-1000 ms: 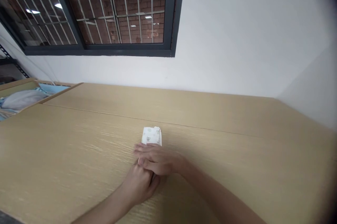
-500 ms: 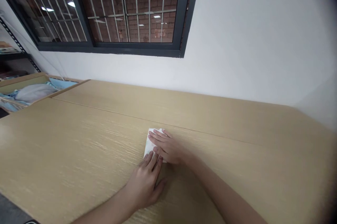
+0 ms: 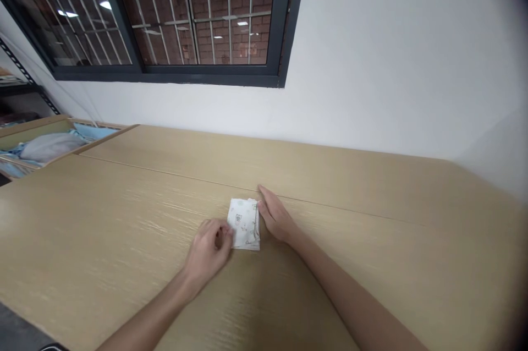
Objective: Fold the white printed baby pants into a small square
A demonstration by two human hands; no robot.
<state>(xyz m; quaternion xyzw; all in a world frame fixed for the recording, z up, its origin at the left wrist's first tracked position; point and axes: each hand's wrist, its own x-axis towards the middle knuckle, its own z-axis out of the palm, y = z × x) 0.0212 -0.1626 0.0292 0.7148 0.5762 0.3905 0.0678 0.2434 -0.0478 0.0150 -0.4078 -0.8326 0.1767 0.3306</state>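
Note:
A small square of folded white paper [image 3: 244, 223] with dark printed marks lies flat on the wooden tabletop [image 3: 136, 241]. At its left edge, my left hand [image 3: 209, 246] has thumb and fingertips pinched together on the border of the paper. My right hand [image 3: 277, 216] rests on its side along the opposite edge, fingers stretched out and the thumb close to the paper's upper right corner. Layers show along the right and lower edges of the paper.
A seam runs across the tabletop behind the paper. At the far left stands an open wooden box [image 3: 78, 148] with a grey bundle [image 3: 51, 147] and blue material inside. Behind the table rise a white wall [image 3: 371, 65] and a dark-framed barred window [image 3: 214, 71].
Both hands were lying flat over the paper and have moved apart, uncovering its printed face. My left hand has curled into a pinch at the left edge; my right hand has shifted to the right edge.

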